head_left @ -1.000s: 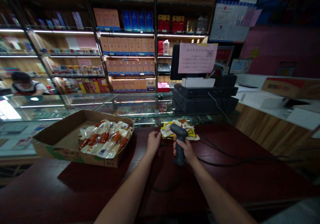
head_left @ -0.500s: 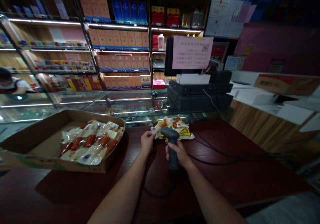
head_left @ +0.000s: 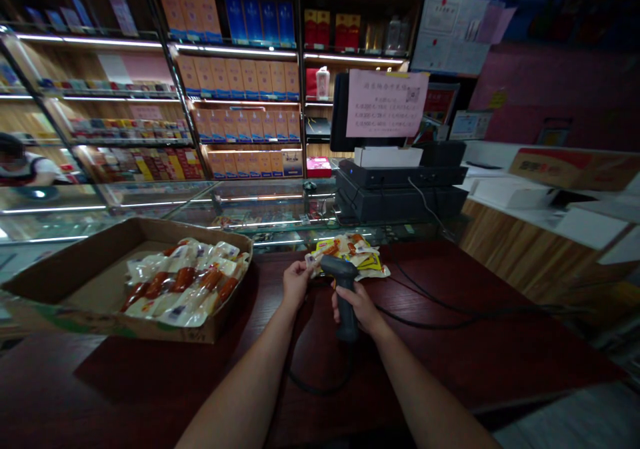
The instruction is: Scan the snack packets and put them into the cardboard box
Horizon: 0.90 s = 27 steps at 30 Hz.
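My right hand [head_left: 356,307] is closed around the grip of a black corded barcode scanner [head_left: 341,286], its head aimed away from me. My left hand [head_left: 296,281] pinches the near edge of a clear snack packet [head_left: 316,260] just left of the scanner's head. Behind both lies a small pile of yellow and clear snack packets [head_left: 356,254] on the dark red counter [head_left: 440,342]. To the left stands an open cardboard box [head_left: 60,282] holding several clear packets of red sausage [head_left: 185,285].
A black cash register [head_left: 400,185] with a monitor and pink paper notice [head_left: 386,103] stands behind the pile. The scanner's cable [head_left: 450,319] runs right across the counter. A glass display case [head_left: 240,212] and lit shelves lie beyond. A person [head_left: 20,165] sits far left.
Over the second the view shifted right, then slightly down. My left hand went from resting by the pile to pinching one packet's edge. The scanner stays in my right hand.
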Available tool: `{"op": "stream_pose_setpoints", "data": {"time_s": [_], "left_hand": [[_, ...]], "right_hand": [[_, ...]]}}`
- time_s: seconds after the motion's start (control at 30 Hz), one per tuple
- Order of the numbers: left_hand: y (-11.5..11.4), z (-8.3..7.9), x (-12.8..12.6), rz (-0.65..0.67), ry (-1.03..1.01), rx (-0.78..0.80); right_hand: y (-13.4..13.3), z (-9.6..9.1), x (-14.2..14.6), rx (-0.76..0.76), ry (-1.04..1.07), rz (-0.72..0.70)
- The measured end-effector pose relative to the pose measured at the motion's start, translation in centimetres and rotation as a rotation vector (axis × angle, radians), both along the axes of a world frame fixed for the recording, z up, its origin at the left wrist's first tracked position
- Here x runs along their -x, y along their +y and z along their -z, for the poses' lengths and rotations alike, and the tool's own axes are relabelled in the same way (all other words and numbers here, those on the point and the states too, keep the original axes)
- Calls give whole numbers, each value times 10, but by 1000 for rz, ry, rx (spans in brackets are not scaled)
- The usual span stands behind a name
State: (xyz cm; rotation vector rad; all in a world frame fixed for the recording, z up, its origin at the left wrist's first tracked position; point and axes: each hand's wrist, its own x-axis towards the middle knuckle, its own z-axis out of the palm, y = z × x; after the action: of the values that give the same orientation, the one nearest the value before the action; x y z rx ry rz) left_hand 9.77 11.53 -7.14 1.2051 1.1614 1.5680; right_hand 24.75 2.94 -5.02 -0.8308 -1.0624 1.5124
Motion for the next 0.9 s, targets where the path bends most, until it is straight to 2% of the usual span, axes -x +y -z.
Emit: {"op": "stream_pose_setpoints", "data": {"time_s": [0.13,0.23,0.33,0.43,0.7,0.8,0.9], "left_hand": [[5,9,4,-81,192,-35],[5,9,5,-96,248,-42],[2,3,4,-84,201,-21],[0,0,2,-27,58,1],[4,8,2,-12,-54,4],[1,0,5,-63,-79,0],[-7,-19,17,-127,-118,-7]], "right_hand": [[0,0,1,-21,3,-2],[0,-1,1,-34,5,1],[-1,-1,0,-33,9,3],[-2,-2,0,-24,17,5],[-1,1,1,-16,25,7],[-2,-2,3,-5,44,17],[-4,-11,10,6,60,19]]}}
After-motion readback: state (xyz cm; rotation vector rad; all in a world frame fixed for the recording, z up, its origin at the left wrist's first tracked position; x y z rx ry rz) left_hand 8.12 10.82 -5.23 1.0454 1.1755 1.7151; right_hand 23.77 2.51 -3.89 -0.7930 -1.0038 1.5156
